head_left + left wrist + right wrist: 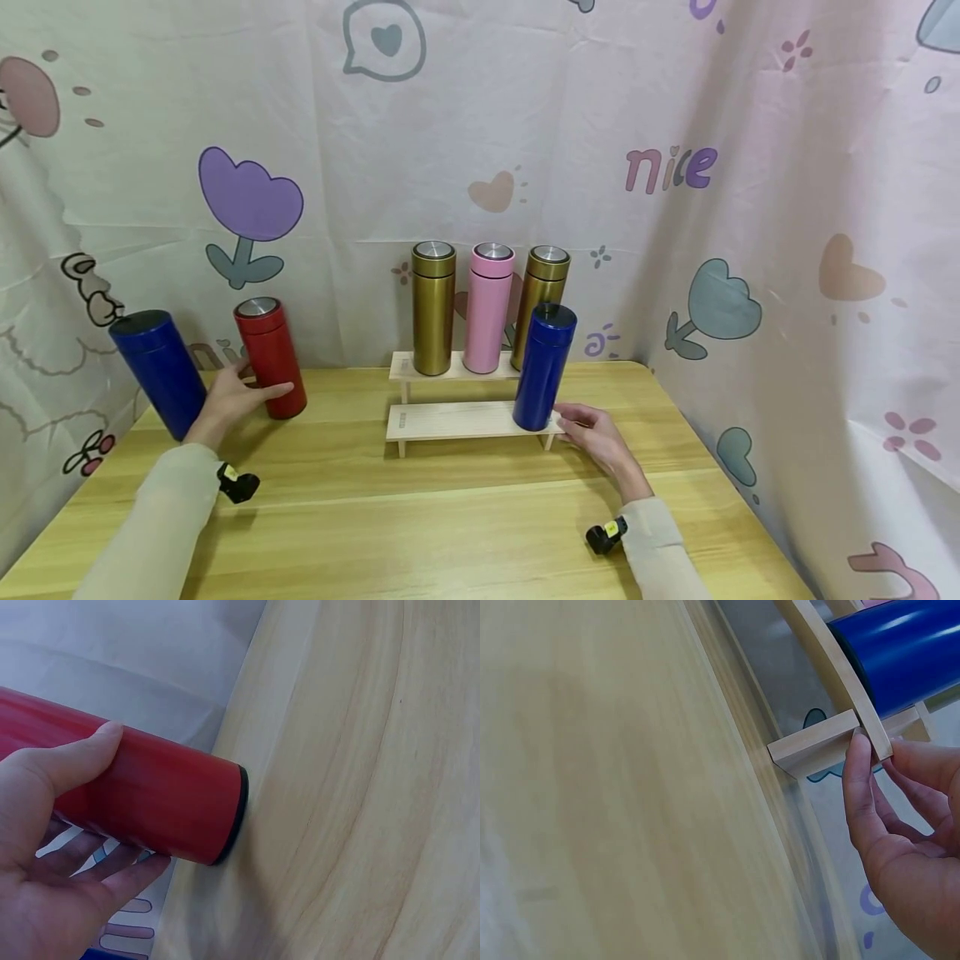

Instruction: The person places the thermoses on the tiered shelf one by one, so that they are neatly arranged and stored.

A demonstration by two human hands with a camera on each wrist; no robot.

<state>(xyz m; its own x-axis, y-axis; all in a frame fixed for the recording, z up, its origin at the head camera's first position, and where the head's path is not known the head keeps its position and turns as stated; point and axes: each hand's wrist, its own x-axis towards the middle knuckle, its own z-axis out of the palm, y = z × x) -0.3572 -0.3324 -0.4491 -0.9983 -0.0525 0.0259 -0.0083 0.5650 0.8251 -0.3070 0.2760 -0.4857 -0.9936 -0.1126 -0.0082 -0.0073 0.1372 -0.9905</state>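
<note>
My left hand (228, 402) holds a red thermos (272, 358) with a silver lid, thumb on one side and fingers on the other. In the left wrist view its dark base rim is at or just above the tabletop. Left of that hand stands a blue thermos (159, 372). My right hand (600, 437) pinches the right end of the lower tier of a two-tier wooden stand (450, 421), thumb on top and fingers beneath. Another blue thermos (547, 367) stands at that end, close to the fingertips.
Along the upper tier (402, 363) stand a gold thermos (433, 312), a pink thermos (489, 312) and a second gold thermos (546, 279), partly hidden by the blue one. A printed curtain (360, 167) hangs behind the wooden table (420, 533).
</note>
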